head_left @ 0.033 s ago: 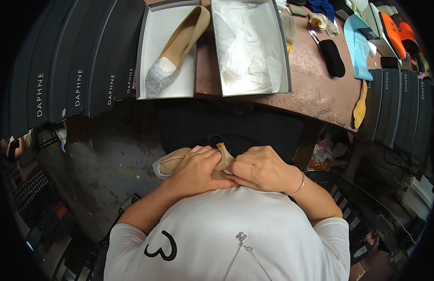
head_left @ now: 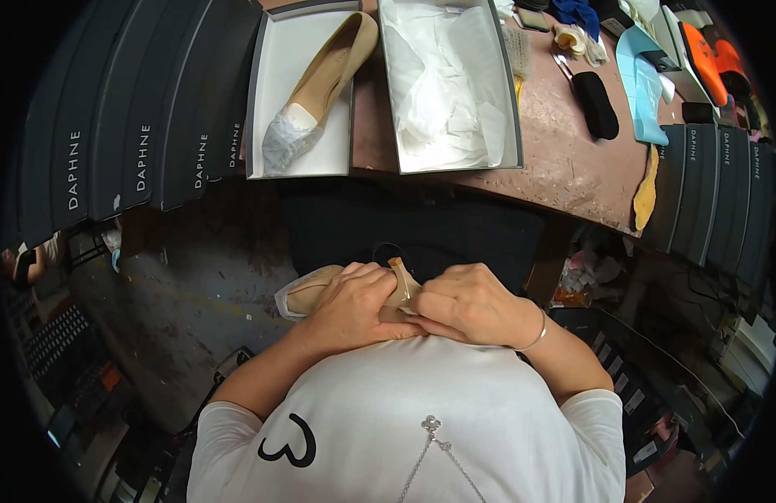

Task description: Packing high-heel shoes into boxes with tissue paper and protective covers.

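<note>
Close to my body, my left hand (head_left: 354,306) is wrapped round a beige high-heeled shoe (head_left: 403,289). It lies sideways with the toe to the left, under a thin translucent wrap, and its slim heel points away from me. My right hand (head_left: 470,303) is closed at the back end of the shoe, fingertips pressed together against it. A small pale bit shows by those fingertips; what they pinch is mostly hidden. On the table, a matching beige shoe (head_left: 331,75) with its toe in tissue leans in a white-lined box part (head_left: 266,80).
A second box part (head_left: 514,126) holds white tissue paper (head_left: 442,84). Dark shoe boxes (head_left: 120,109) stand in a row at left, with more boxes (head_left: 698,193) at right. A black brush (head_left: 595,105), a light blue sheet (head_left: 639,84) and a yellow cloth (head_left: 646,189) lie on the table's right.
</note>
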The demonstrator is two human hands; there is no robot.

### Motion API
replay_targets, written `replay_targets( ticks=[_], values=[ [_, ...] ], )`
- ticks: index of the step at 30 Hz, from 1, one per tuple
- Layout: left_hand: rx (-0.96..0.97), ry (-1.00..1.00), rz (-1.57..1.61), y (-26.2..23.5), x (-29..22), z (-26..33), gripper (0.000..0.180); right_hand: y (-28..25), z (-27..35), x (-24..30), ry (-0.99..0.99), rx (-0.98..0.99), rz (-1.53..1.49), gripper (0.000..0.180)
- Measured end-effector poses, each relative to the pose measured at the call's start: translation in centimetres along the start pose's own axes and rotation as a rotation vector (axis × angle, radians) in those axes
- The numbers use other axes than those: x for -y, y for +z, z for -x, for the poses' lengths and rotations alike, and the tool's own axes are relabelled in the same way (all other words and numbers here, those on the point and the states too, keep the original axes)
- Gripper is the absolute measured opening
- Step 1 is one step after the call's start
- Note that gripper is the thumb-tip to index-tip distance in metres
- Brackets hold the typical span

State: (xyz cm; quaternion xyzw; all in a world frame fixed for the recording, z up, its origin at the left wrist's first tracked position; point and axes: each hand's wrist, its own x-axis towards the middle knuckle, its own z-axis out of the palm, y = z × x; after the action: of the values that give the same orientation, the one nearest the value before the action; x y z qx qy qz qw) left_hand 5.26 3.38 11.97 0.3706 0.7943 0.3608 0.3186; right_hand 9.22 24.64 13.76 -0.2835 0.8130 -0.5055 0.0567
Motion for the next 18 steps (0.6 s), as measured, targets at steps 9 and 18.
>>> replay_targets(
  ticks=[9, 18],
  values=[
    [-0.003, -0.011, 0.029, -0.2, -0.4, 0.0, 0.069, 0.7, -1.6, -0.8, -0.029, -0.126, 0.087, 0.015],
    [-0.023, 0.003, 0.011, 0.2, 0.2, 0.3, 0.068, -0.9, 0.6, 0.4, 0.03, 0.037, 0.041, 0.016]
  ],
)
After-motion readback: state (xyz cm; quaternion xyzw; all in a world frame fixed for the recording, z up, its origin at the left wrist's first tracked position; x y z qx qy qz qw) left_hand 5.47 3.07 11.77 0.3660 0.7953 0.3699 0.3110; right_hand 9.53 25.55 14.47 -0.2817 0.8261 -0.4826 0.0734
